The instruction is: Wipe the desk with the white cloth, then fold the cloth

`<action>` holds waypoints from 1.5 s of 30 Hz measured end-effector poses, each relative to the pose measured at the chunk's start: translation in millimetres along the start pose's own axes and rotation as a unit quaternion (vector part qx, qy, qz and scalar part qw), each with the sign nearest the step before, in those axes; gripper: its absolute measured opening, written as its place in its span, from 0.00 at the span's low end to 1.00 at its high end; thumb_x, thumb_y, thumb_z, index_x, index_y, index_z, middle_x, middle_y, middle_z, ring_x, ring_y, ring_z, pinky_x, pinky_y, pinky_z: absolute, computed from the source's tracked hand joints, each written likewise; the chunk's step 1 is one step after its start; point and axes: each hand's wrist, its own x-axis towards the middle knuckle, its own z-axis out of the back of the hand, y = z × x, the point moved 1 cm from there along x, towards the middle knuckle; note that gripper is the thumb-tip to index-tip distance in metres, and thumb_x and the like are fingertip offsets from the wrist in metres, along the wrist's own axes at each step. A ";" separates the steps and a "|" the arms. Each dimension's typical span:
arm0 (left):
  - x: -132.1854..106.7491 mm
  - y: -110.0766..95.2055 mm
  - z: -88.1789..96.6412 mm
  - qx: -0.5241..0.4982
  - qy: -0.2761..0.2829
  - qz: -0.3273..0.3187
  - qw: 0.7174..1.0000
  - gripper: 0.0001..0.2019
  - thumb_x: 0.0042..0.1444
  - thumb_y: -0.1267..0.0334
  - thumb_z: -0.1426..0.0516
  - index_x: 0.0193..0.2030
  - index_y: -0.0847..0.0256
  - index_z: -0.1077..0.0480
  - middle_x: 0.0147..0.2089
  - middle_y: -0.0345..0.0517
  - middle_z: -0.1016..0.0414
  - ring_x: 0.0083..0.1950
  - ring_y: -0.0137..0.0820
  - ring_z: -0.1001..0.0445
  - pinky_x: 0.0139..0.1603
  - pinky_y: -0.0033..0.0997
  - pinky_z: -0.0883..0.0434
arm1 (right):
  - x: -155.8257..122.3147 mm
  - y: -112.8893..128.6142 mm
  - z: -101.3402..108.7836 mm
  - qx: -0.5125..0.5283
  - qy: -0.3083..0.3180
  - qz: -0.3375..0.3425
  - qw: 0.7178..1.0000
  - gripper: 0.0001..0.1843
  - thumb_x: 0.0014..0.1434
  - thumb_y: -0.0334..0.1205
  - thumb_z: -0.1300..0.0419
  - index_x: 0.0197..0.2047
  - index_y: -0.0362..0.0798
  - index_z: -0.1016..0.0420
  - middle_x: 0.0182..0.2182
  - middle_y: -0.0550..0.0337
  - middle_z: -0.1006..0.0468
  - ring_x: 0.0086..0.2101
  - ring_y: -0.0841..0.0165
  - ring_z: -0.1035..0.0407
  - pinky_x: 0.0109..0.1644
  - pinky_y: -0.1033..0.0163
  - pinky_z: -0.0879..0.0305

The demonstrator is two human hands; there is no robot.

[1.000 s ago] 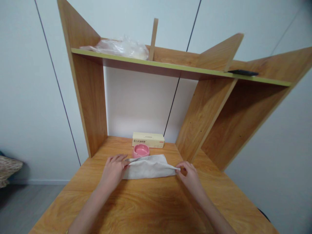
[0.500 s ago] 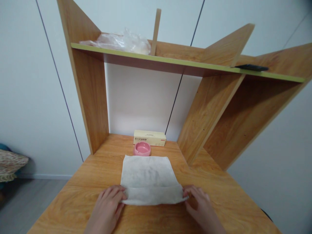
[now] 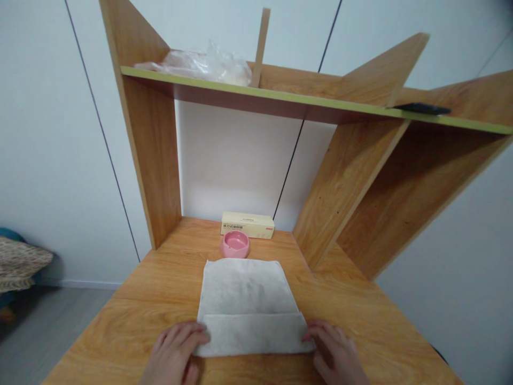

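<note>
A pale grey-white cloth [image 3: 248, 286] lies spread on the wooden table in front of me. Its near end is turned over into a straight folded strip [image 3: 256, 334]. At the strip's left end, the bent fingers of my left hand [image 3: 174, 350] are closed on the edge, with the thumb lower down. My right hand [image 3: 336, 350] has its curled fingers on the strip's right end, thumb beneath near the corner. Fingertips on both sides touch the fabric. Just beyond the cloth's far edge stands a pink bowl [image 3: 235, 245].
Behind the bowl a cream box [image 3: 252, 225] with printed writing stands against the wall. A wooden shelf [image 3: 280, 99] spans above, carrying a clear plastic bag [image 3: 208, 67] and a flat black object [image 3: 422, 108]. Upright panels [image 3: 350, 187] flank the table's back.
The folded strip now lies flatter and looks wider, its front edge nearer to me. Both hands have come slightly toward me with it. The whole view has shifted a little.
</note>
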 end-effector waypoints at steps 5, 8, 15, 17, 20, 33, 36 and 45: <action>18.7 -6.4 2.2 -0.024 0.003 0.079 0.997 0.17 0.52 0.69 0.52 0.45 0.56 0.29 0.47 0.47 0.27 0.50 0.36 0.32 0.51 0.39 0.38 | 17.7 10.2 5.4 0.003 -0.040 -0.008 0.999 0.16 0.51 0.36 0.52 0.39 0.56 0.26 0.42 0.59 0.25 0.44 0.62 0.34 0.46 0.57 0.43; 33.1 -6.1 -0.3 -0.001 0.023 0.102 0.995 0.15 0.54 0.65 0.52 0.46 0.57 0.29 0.46 0.48 0.28 0.49 0.37 0.33 0.50 0.38 0.39 | 31.5 15.3 6.3 -0.006 -0.050 -0.023 0.998 0.17 0.51 0.34 0.52 0.39 0.55 0.26 0.41 0.58 0.25 0.44 0.62 0.34 0.47 0.57 0.42; 41.9 -4.7 -3.4 0.028 0.043 0.139 0.989 0.11 0.51 0.67 0.48 0.41 0.58 0.30 0.44 0.46 0.30 0.47 0.36 0.35 0.48 0.35 0.41 | 47.0 3.7 -3.3 0.055 -0.040 -0.043 0.997 0.14 0.49 0.34 0.50 0.36 0.50 0.27 0.37 0.55 0.24 0.40 0.64 0.31 0.45 0.60 0.38; 39.7 -4.1 -4.7 0.021 0.023 0.128 0.991 0.09 0.51 0.67 0.48 0.37 0.59 0.30 0.42 0.46 0.30 0.45 0.35 0.35 0.47 0.35 0.40 | 46.4 2.1 -4.1 0.063 -0.058 -0.051 0.995 0.10 0.48 0.36 0.49 0.31 0.49 0.27 0.34 0.56 0.24 0.38 0.64 0.31 0.43 0.60 0.38; 37.6 -2.6 -6.4 0.010 -0.007 0.113 0.994 0.06 0.51 0.67 0.48 0.32 0.59 0.30 0.39 0.46 0.30 0.42 0.36 0.35 0.45 0.36 0.39 | 45.6 3.8 -0.2 0.060 -0.075 -0.065 0.993 0.08 0.48 0.37 0.48 0.27 0.50 0.27 0.30 0.57 0.24 0.36 0.63 0.31 0.41 0.59 0.37; 45.3 1.6 -2.8 0.063 -0.054 0.124 0.989 0.14 0.52 0.65 0.48 0.45 0.60 0.31 0.44 0.49 0.30 0.46 0.39 0.35 0.46 0.40 0.37 | 53.8 18.5 6.9 0.020 -0.146 -0.079 0.986 0.08 0.50 0.36 0.48 0.32 0.49 0.28 0.34 0.55 0.25 0.39 0.62 0.31 0.41 0.58 0.38; 31.2 7.1 -3.0 0.028 -0.062 0.091 0.994 0.15 0.53 0.58 0.48 0.47 0.56 0.31 0.45 0.48 0.29 0.47 0.39 0.34 0.47 0.41 0.37 | 42.4 14.7 8.8 0.057 -0.131 -0.025 0.989 0.13 0.49 0.33 0.50 0.37 0.49 0.29 0.37 0.54 0.25 0.40 0.63 0.32 0.45 0.59 0.38; -2.5 9.7 -0.5 -0.009 -0.003 0.065 0.998 0.25 0.45 0.74 0.50 0.49 0.50 0.31 0.49 0.43 0.29 0.51 0.37 0.35 0.50 0.39 0.37 | 3.6 -15.0 6.4 0.052 -0.034 0.029 0.998 0.32 0.43 0.25 0.54 0.50 0.54 0.31 0.48 0.57 0.28 0.48 0.64 0.37 0.55 0.56 0.43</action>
